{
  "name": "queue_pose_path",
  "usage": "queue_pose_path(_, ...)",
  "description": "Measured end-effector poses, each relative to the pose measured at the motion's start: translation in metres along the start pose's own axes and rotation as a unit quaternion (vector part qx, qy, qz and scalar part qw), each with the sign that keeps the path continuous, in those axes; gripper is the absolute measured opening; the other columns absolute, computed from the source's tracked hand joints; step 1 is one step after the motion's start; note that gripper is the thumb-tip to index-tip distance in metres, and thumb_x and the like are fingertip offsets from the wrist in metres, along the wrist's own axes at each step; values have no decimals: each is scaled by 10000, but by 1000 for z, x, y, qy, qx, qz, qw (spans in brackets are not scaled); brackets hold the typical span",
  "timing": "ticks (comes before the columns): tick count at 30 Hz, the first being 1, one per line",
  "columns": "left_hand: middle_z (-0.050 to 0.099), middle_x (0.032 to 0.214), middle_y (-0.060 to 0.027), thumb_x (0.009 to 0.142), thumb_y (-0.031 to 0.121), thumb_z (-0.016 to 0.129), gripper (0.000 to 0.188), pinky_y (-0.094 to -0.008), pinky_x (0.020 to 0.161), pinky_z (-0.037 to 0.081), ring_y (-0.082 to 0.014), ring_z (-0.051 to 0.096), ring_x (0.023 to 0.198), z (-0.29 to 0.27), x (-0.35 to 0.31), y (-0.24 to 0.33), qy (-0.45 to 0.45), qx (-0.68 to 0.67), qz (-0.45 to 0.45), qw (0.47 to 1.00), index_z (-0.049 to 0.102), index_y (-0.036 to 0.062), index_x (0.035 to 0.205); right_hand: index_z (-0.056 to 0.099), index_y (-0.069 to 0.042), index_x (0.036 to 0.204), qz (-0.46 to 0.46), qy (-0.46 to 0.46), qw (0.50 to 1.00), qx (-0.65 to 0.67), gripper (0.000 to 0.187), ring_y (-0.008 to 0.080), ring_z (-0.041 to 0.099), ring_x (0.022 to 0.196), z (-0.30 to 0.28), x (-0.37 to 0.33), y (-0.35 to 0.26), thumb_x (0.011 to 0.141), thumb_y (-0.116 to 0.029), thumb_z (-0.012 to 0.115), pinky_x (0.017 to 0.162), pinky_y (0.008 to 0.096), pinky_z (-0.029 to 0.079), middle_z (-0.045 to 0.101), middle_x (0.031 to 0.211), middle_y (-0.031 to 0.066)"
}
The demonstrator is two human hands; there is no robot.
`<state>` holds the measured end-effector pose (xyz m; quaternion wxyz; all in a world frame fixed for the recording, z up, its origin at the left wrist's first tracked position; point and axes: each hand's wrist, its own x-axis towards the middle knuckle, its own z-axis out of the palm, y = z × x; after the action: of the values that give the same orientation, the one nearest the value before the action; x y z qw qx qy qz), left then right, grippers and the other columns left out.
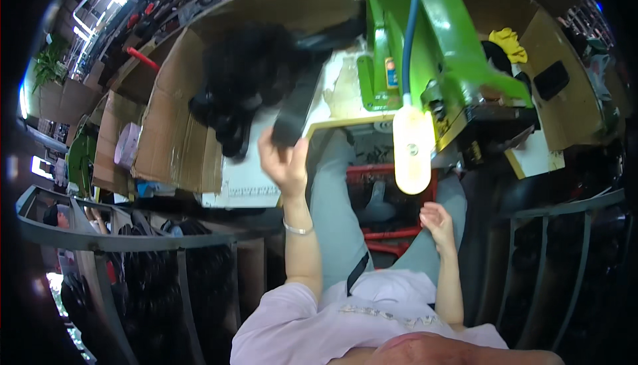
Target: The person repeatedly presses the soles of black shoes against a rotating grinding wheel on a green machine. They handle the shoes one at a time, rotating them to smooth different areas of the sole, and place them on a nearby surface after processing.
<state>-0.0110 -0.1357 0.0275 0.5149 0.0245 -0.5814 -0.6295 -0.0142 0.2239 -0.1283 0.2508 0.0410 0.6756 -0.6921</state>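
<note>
Two bare hands are seen, one strip, one lit lamp, one green machine, one blue hose & two metal racks. Nearest, the left rack (136, 237) & right rack (571, 204) flank the seated person, each hung w/ dark items, no. not countable. The right hand (436, 225) is held over the R thigh, nothing gripped; its fingers are loosely curled, approx. half open. Farther up, at the near edge of the white surface (251, 182), the near end of the black strip (299, 109) is held btwn thumb & fingers of the left hand (286, 165), the gap kept narrow, abt. the strip's width. A bracelet (298, 231) is worn on the L wrist.

The strip's long axis is pointed away from the person, leaning a bit R; its far end is set beside a black pile (249, 66) on the L, pcs. not countable. R of the strip, the lamp (412, 155) is hung in front of the machine (458, 39), w/ the hose (411, 39) run down to it. Beyond, at far R, yellow cloth (510, 44) is seen; all is enclosed by cardboard walls (176, 119).
</note>
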Motion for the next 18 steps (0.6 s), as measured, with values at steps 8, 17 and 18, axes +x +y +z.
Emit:
queue_pose_path(8, 606, 1191, -112, 853, 254, 750, 503, -413, 975, 473, -241, 594, 1074, -19, -99, 46, 20, -237, -296, 925, 532, -8, 1224, 129, -126, 1550, -97, -162, 961, 204, 1092, 267, 388, 1332, 46, -10, -43, 728, -186, 845, 987, 330, 452, 252, 1532, 177)
queue_pose_path(17, 635, 1120, -121, 773, -73, 729, 511, -310, 894, 527, -182, 642, 979, 64, -159, 28, -128, -246, -448, 850, 522, -70, 1239, 594, 3, 1190, 77, -123, 955, 259, 507, 204, 641, 983, -3, -53, 25, 718, 9, 782, 850, 339, 528, 659, 1088, 93)
queue_pose_path(18, 655, 1071, -118, 758, -68, 754, 467, -302, 870, 533, -174, 647, 955, 78, -159, 27, -134, -219, -439, 861, 562, -77, 1184, 594, 3, 1185, 96, -127, 948, 275, 496, 207, 641, 974, -1, -55, 27, 723, 15, 775, 826, 347, 538, 656, 1082, 95)
